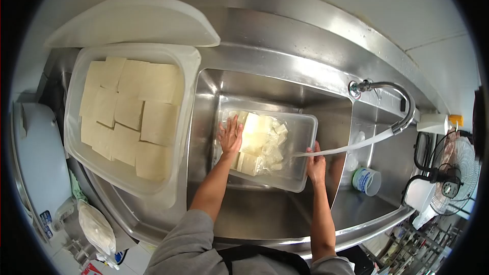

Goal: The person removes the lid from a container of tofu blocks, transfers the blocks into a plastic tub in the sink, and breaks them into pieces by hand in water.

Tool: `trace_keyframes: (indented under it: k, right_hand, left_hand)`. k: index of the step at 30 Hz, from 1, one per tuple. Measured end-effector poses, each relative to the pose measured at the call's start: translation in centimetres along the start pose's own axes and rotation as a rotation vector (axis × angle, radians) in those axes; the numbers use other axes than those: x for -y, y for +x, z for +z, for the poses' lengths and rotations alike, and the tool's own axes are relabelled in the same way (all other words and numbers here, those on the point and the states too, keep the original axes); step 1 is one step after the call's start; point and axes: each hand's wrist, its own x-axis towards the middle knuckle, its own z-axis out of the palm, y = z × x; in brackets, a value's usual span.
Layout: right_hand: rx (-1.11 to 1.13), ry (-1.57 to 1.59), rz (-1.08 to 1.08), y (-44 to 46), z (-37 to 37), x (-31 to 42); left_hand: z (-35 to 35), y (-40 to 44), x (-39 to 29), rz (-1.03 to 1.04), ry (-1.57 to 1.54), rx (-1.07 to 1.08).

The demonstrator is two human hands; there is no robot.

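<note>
In the middle of the frame, a translucent tub (295, 175) sits in a steel sink basin (260, 211), slightly tilted in the picture, its right end lower than its left. Pale cream blocks (252, 135) fill its left and middle parts: larger pieces toward the left, smaller broken ones in the centre, with something clear and shiny around them that is hard to make out. The right part of the tub shows bare.

The left hand (232, 135) lies at the tub's left end, palm down and fingers spread — it rests against the blocks rather than closing round any of them. The right hand (316, 167) grips the tub's right edge, narrow, with the rim between thumb and fingers.

From the tap (364, 87) at right of centre, a whitish hose (369, 141) slants down leftward, passing over the right hand's fingers and ending above the tub; where hose gives way to water I cannot tell.

At the left of the frame stands a bigger white container (189, 86) with broad cream slabs (127, 114) laid flat and overlapping, and a pale lid (137, 23) leans behind it, upper left. A small labelled pot (367, 181) lies in the right-hand basin (377, 203) — near a fan (453, 173) at the far right.
</note>
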Motion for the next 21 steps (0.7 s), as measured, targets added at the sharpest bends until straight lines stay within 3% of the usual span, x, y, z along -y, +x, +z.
trace_keyframes:
  k: [4, 8, 11, 13, 15, 19, 21]
  right_hand:
    - [-0.002, -0.051, 0.037, 0.0, -0.9, 1.1]
    - [-0.033, -0.059, -0.125, -0.2, -0.9, 1.4]
    - [0.094, 0.028, 0.102, -1.9, -1.4, 4.4]
    - [0.040, 0.013, -0.101, -2.0, -0.3, 2.4]
    - [0.074, 0.123, 0.072, -3.8, 0.0, 6.7]
    - [0.043, -0.017, -0.012, -4.8, 1.8, 8.8]
    - [0.087, 0.002, 0.069, -5.6, 2.3, 11.2]
  left_hand:
    - [0.8, -0.2, 0.2, 0.017, -0.071, -0.016]
    - [1.1, -0.9, -0.2, -0.079, -0.070, -0.046]
    - [1.1, -1.6, -0.6, -0.158, -0.072, -0.056]
    - [0.9, -1.7, -0.3, -0.176, -0.104, -0.025]
    - [0.7, -1.1, 0.7, -0.171, -0.160, 0.022]
    - [-0.2, -0.5, 2.0, -0.152, -0.212, 0.070]
    - [-0.3, -0.1, 2.7, -0.154, -0.248, 0.098]
